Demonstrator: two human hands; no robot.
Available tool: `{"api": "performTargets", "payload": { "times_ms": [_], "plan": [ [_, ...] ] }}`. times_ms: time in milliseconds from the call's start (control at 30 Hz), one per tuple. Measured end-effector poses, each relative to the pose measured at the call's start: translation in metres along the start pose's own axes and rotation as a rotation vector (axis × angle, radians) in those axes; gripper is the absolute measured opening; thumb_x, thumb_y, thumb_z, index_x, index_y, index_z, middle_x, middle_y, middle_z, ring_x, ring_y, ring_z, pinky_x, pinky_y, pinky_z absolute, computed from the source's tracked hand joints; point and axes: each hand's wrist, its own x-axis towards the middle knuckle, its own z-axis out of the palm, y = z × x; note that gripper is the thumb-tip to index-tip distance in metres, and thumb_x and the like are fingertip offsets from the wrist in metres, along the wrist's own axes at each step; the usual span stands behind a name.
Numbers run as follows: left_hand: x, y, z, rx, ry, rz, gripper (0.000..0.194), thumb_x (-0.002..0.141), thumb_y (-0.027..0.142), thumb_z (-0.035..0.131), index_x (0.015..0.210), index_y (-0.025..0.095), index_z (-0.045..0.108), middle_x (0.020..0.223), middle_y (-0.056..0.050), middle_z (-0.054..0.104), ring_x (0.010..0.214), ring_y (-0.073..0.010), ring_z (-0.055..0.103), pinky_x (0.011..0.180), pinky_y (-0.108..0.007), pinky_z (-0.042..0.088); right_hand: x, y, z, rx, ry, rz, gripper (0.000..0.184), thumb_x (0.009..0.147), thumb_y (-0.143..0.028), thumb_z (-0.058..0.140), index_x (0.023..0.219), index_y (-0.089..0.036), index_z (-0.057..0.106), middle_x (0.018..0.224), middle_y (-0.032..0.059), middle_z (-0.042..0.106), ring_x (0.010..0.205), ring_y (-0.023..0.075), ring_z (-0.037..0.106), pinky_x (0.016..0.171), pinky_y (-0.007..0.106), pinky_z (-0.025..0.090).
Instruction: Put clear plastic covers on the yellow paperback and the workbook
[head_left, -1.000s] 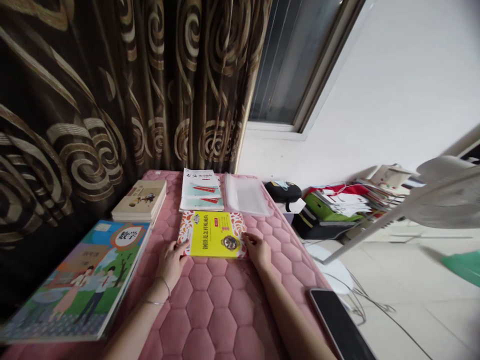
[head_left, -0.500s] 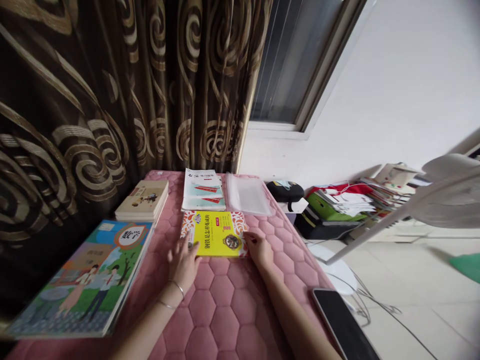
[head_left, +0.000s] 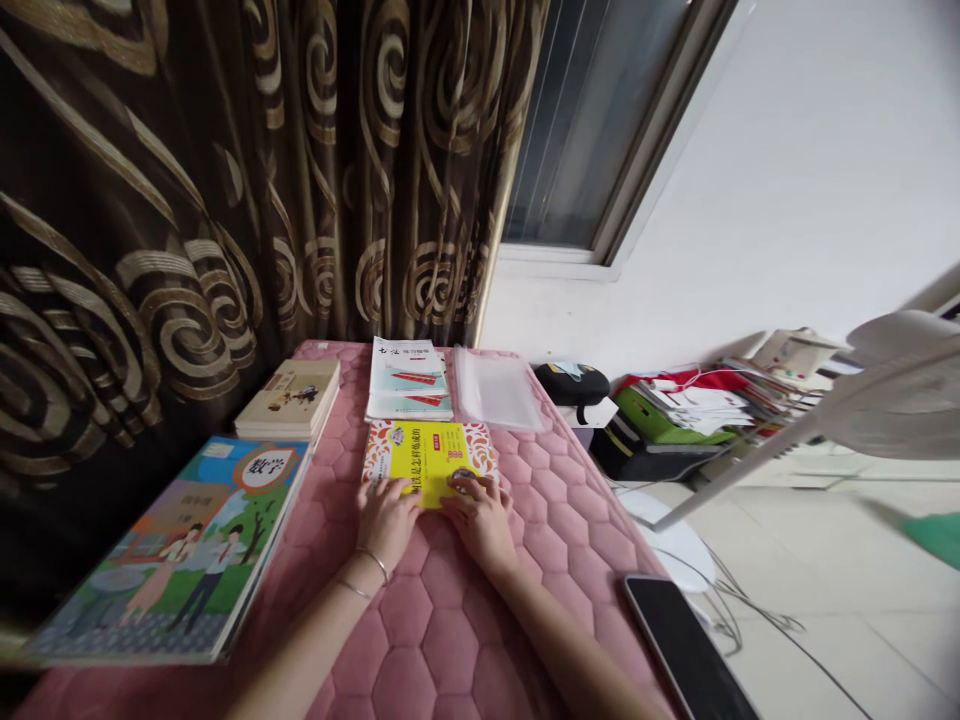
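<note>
A yellow book with red-and-white patterned ends lies flat on the pink quilted cover, its title running sideways. My left hand grips its near edge toward the left, fingers on the cover and thumb along the edge. My right hand does the same toward the right, partly covering the round picture. Both thumbs point inward, with a short stretch of edge between them. Just beyond the book are white-and-teal booklets and clear plastic sleeves.
At left, a stack of colourful textbooks lies before a stack of beige books. A phone rests at the right edge of the pink cover. Beyond that edge stand a white fan, cables and piled bags. A dark curtain hangs behind.
My left hand has shifted right onto the near edge of the book. My right hand has moved left from the book's right end onto that same edge. The book has barely moved.
</note>
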Motion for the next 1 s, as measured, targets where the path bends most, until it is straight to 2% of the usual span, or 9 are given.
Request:
{"api": "performTargets", "payload": {
  "times_ms": [133,233,367,533,633,767,900,1000],
  "plan": [
    [-0.012,-0.032,-0.016,0.062,0.042,-0.044,0.021,0.087,0.022,0.061,0.099,0.035,0.074,0.118,0.001,0.069,0.112,-0.0251,0.056,0.103,-0.05,0.027,-0.008,0.032,-0.019,-0.048,-0.012,0.051,0.017,0.086,-0.028,0.068,0.097,-0.038,0.076,0.125,-0.0011,0.066,0.116,0.0278,0.047,0.091,0.041,0.032],
    [-0.019,-0.049,-0.026,0.089,0.036,-0.102,0.024,0.089,0.022,0.058,0.1,0.035,0.074,0.12,0.0,0.069,0.11,-0.0249,0.057,0.098,-0.047,0.032,-0.014,0.053,-0.029,-0.065,-0.018,0.132,0.019,0.087,-0.032,0.066,0.102,-0.037,0.075,0.123,0.0002,0.067,0.115,0.0291,0.048,0.09,0.043,0.034],
    [-0.02,-0.056,-0.031,0.078,0.003,-0.122,0.028,0.09,0.019,0.054,0.1,0.036,0.075,0.12,0.001,0.069,0.11,-0.0233,0.059,0.091,-0.041,0.037,-0.019,0.066,-0.029,-0.029,-0.023,0.168,0.021,0.089,-0.033,0.06,0.104,-0.038,0.075,0.124,0.0007,0.067,0.116,0.0298,0.047,0.092,0.044,0.035],
    [-0.022,-0.057,-0.029,0.08,0.039,-0.094,0.033,0.09,0.015,0.052,0.102,0.036,0.074,0.119,0.001,0.07,0.108,-0.022,0.06,0.09,-0.041,0.037,-0.022,0.068,-0.028,-0.007,-0.054,0.164,0.031,0.091,-0.023,0.052,0.106,-0.037,0.074,0.129,0.0,0.064,0.118,0.0298,0.046,0.092,0.047,0.036],
    [-0.023,-0.049,-0.027,0.104,0.075,-0.092,0.028,0.09,0.015,0.052,0.1,0.031,0.074,0.117,-0.002,0.07,0.108,-0.0236,0.059,0.091,-0.044,0.036,-0.021,0.061,-0.031,-0.034,-0.066,0.166,0.03,0.091,-0.023,0.053,0.107,-0.037,0.074,0.132,0.0002,0.062,0.121,0.0306,0.044,0.093,0.049,0.036],
    [-0.016,-0.018,-0.016,0.1,0.095,-0.059,0.021,0.089,0.017,0.054,0.096,0.026,0.072,0.113,-0.005,0.07,0.108,-0.0251,0.058,0.096,-0.048,0.034,-0.013,0.031,-0.029,-0.034,-0.046,0.113,0.019,0.088,-0.028,0.063,0.098,-0.038,0.076,0.13,-0.0001,0.063,0.121,0.0293,0.045,0.096,0.046,0.034],
    [-0.006,0.013,-0.001,0.06,0.048,0.005,0.027,0.09,0.011,0.049,0.099,0.024,0.071,0.114,-0.006,0.069,0.109,-0.0248,0.058,0.098,-0.049,0.033,0.001,-0.008,-0.011,0.052,-0.029,0.048,0.017,0.088,-0.028,0.065,0.091,-0.039,0.077,0.125,-0.0034,0.066,0.122,0.0268,0.045,0.097,0.043,0.032],
    [-0.003,0.022,0.005,0.047,0.027,0.015,0.029,0.09,0.007,0.046,0.097,0.022,0.07,0.116,-0.007,0.069,0.109,-0.0247,0.058,0.099,-0.049,0.034,0.009,-0.025,0.005,0.091,-0.026,0.011,0.02,0.091,-0.027,0.061,0.092,-0.039,0.077,0.123,-0.0036,0.067,0.122,0.0253,0.046,0.1,0.043,0.029]
  ]
}}
